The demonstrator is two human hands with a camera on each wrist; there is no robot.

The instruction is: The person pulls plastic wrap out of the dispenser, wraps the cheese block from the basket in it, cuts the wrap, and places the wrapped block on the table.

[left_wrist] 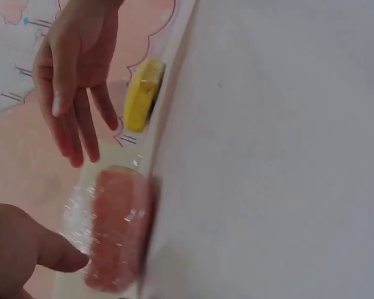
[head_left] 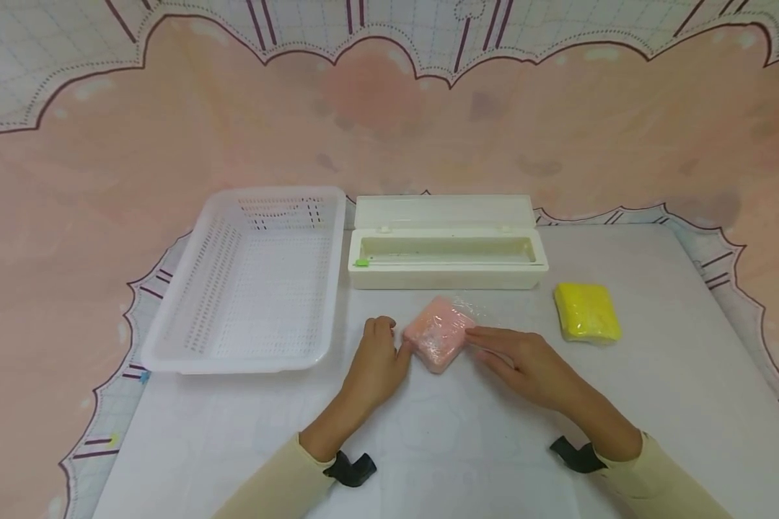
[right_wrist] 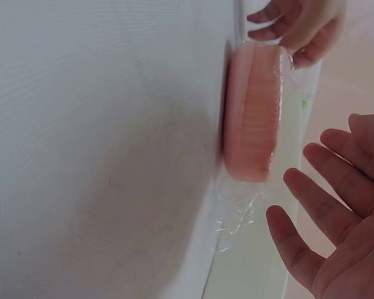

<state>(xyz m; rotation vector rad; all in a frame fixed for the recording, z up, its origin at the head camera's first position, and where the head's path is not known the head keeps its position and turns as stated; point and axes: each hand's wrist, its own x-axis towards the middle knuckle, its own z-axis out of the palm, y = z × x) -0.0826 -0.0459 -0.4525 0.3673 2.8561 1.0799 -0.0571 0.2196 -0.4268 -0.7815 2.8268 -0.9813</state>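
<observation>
A pink square block [head_left: 436, 335] in clear plastic film lies on the white-covered table, one corner towards the person. My left hand [head_left: 378, 360] is at its left corner, the thumb right at the film and the fingers loosely bent beside it. On the other side, my right hand [head_left: 526, 364] has its fingers extended, fingertips at the block's right corner. The right wrist view shows the right hand [right_wrist: 343, 212] with fingers spread, and loose film [right_wrist: 240, 208] sticking out from the block [right_wrist: 252, 115]. In the left wrist view the left thumb [left_wrist: 62, 252] overlaps the film.
Behind the block stands a cream cling film dispenser [head_left: 448, 277], lid raised, with a green slider [head_left: 361, 263] on its left. A white perforated basket [head_left: 243, 364] is at the left. A yellow film-wrapped block [head_left: 587, 312] lies to the right. Patterned cloth [head_left: 389, 122] hangs behind.
</observation>
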